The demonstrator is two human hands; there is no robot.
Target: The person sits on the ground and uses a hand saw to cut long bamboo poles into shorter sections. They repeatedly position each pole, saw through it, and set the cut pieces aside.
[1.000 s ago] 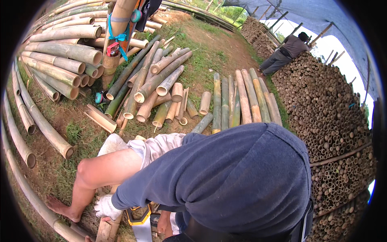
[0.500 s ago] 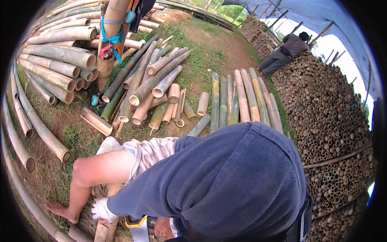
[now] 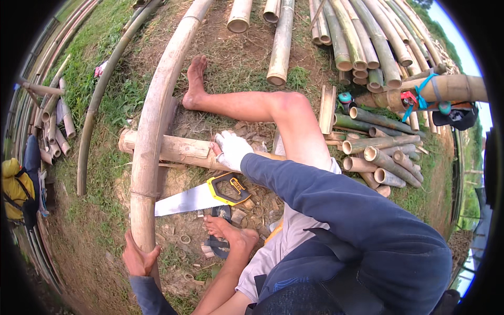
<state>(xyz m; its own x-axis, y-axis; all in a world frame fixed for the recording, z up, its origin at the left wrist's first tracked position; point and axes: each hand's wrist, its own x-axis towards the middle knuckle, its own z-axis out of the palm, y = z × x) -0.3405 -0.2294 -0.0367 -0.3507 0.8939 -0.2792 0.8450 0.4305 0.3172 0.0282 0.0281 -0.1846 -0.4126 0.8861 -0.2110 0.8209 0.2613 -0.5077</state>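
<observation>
A long pale bamboo pole [image 3: 157,121] crosses over a short thick log [image 3: 178,149] lying sideways in front of me. Bare, my left hand [image 3: 140,255] is closed round the near end of this pole. My right hand [image 3: 233,150], in a white glove with one fingertip showing, curls over the log, to the right of the pole. A hand saw [image 3: 228,189] with a yellow and black handle lies on the ground below the log, away from both hands. Its blade tip reaches the pole's edge.
My bare legs spread around the log. Bamboo poles [image 3: 362,47] are stacked at the far right, above shorter cut pieces [image 3: 388,163]. An upright post [image 3: 451,88] carries blue ties. Another long pole [image 3: 97,105] lies at left, with a yellow bag [image 3: 11,184] farther out.
My view has swung left, from the cut bamboo stacks and a person standing by them to the pole and log. My left hand on the pole has come into view; the gloved hand stays on the log.
</observation>
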